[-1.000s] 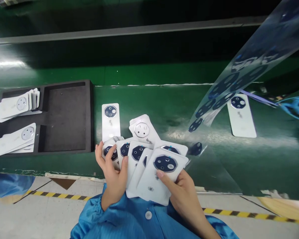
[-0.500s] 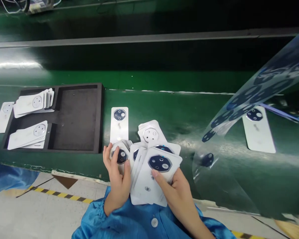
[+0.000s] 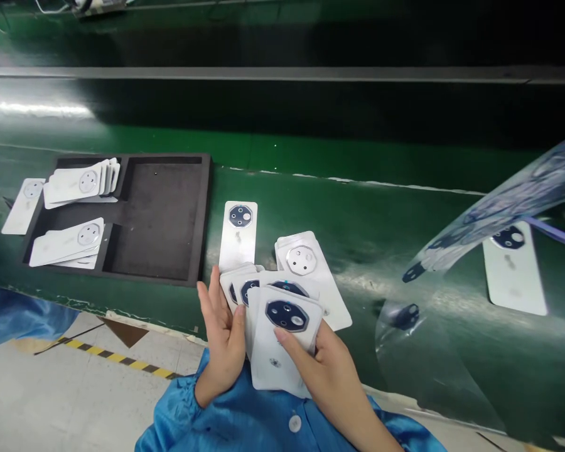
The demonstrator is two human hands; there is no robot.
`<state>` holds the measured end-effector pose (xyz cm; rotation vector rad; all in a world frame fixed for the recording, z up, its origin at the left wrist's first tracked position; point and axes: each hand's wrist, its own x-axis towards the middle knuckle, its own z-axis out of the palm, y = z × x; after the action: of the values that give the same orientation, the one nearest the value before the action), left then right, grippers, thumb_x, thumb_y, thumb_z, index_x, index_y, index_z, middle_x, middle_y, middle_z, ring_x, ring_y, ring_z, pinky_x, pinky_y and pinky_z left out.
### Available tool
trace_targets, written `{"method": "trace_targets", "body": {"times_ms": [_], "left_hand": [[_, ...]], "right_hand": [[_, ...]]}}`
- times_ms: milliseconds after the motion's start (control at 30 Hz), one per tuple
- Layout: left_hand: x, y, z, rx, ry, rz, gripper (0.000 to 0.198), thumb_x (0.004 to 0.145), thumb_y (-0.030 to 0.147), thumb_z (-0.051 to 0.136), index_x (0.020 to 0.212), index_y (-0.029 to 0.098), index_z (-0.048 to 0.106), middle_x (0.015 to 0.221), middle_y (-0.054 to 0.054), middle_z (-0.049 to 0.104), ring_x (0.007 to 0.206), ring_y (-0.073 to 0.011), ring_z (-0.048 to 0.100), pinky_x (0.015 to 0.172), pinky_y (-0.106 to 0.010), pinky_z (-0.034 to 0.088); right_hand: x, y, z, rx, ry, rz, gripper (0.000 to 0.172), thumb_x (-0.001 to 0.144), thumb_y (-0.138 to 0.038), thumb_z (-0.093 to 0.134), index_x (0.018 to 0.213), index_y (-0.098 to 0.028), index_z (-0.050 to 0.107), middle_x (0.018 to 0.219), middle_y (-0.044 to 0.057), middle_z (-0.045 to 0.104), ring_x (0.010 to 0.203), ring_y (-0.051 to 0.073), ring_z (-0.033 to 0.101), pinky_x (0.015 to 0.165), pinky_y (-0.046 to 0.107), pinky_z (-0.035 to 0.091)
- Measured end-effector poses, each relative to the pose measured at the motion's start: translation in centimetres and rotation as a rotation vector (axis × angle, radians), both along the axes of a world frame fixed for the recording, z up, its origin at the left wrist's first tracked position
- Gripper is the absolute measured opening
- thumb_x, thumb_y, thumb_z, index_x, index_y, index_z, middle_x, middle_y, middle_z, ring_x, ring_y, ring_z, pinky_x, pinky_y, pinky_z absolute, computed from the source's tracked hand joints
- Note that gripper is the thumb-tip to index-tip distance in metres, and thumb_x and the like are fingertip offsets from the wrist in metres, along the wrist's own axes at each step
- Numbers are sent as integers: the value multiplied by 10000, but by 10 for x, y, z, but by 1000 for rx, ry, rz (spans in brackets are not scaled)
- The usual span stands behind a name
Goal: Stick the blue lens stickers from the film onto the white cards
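Observation:
My right hand (image 3: 332, 364) grips a fanned stack of white phone back panels (image 3: 275, 364), thumb on the front one, just below its dark octagonal camera patch. At the left side of this stack, my left hand (image 3: 223, 342) holds several more panels (image 3: 233, 282) between its thumb and fingers; the fingertips point up along their edge. Behind the stack, a small pile of panels with pale camera patches (image 3: 313, 254) lies on the green table, partly covered by the held ones. A single panel with a dark patch (image 3: 238, 242) lies just beyond my left hand.
A black tray (image 3: 160, 220) on the left carries two groups of panels (image 3: 78, 184) in its left compartments. Another panel (image 3: 23, 207) lies beside it. To the right, a curled clear film (image 3: 480, 213) with dark patches partly covers one panel (image 3: 518, 276).
My left fingers have shifted from the front of the leftmost panels to their left edge. The held panels have been drawn closer together, showing more of the pile behind. The view has shifted slightly.

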<state>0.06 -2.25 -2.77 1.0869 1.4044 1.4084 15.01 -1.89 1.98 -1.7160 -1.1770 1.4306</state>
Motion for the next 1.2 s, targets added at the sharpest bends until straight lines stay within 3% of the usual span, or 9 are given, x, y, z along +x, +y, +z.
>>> {"method": "trace_targets", "body": {"times_ms": [167, 300, 400, 500, 567, 700, 833, 1000, 1200], "left_hand": [[4, 1, 2, -95, 54, 28, 760, 997, 280, 604, 1594, 424, 157, 1703, -27, 172, 1560, -248, 191, 1238, -422, 327], [2, -1, 4, -170, 74, -8, 660, 1031, 343, 528, 1606, 356, 205, 1704, -40, 165, 1558, -277, 194, 1250, -437, 315], [-1, -2, 3, -119, 90, -8, 574, 1075, 314, 399, 1604, 398, 193, 1697, 2, 198, 1561, -241, 176, 1272, -431, 268], [-3, -1, -1, -91, 141, -41, 601, 1074, 294, 414, 1604, 420, 161, 1682, 4, 250, 1565, -222, 161, 1290, -450, 195], [-3, -1, -3, -111, 136, -59, 639, 1063, 305, 455, 1610, 406, 141, 1688, -16, 233, 1565, -231, 166, 1284, -450, 212], [-4, -1, -1, -105, 148, -79, 688, 1033, 323, 531, 1608, 401, 161, 1705, -25, 163, 1566, -266, 167, 1270, -458, 258], [-5, 1, 6, -166, 211, -72, 554, 1077, 305, 395, 1601, 385, 232, 1692, 0, 218, 1567, -233, 178, 1288, -434, 208], [-6, 3, 4, -98, 259, -105, 594, 1065, 281, 436, 1601, 404, 214, 1697, -3, 193, 1566, -242, 180, 1273, -456, 237], [-7, 1, 3, -105, 223, -113, 621, 1051, 277, 483, 1591, 434, 221, 1699, 15, 183, 1563, -247, 196, 1273, -460, 242]], "right_hand": [[8, -17, -1, -45, -61, -162, 410, 850, -524, 745, 1121, -217, 733, 1101, 106, 779, 1024, 361, 724, 858, 469, 612], [19, -18, -4, -132, 115, -322, 437, 785, -505, 823, 1089, -205, 731, 1056, 110, 787, 944, 343, 741, 772, 440, 637], [15, -9, -3, -174, 195, -247, 432, 780, -508, 823, 1071, -201, 738, 1039, 111, 788, 929, 343, 742, 772, 448, 637], [4, -2, -1, -89, 113, -129, 451, 825, -504, 774, 1171, -221, 717, 1137, 105, 766, 1056, 346, 712, 925, 488, 589], [-1, -2, -1, -48, 44, -102, 467, 850, -499, 746, 1233, -237, 692, 1189, 97, 749, 1102, 342, 695, 975, 502, 560], [1, -12, 1, -56, -46, -208, 480, 827, -512, 764, 1191, -205, 707, 1165, 119, 755, 1080, 358, 701, 917, 492, 591], [10, -16, 6, 17, -51, -357, 517, 802, -471, 803, 1224, -201, 677, 1210, 125, 740, 1145, 347, 677, 947, 463, 582], [5, -5, 3, -64, 21, -229, 437, 806, -507, 784, 1117, -207, 714, 1073, 111, 772, 1000, 344, 720, 873, 477, 603], [-5, -1, 1, 78, -70, -142, 525, 883, -433, 729, 1352, -248, 583, 1304, 106, 674, 1212, 321, 627, 1018, 474, 532]]}}
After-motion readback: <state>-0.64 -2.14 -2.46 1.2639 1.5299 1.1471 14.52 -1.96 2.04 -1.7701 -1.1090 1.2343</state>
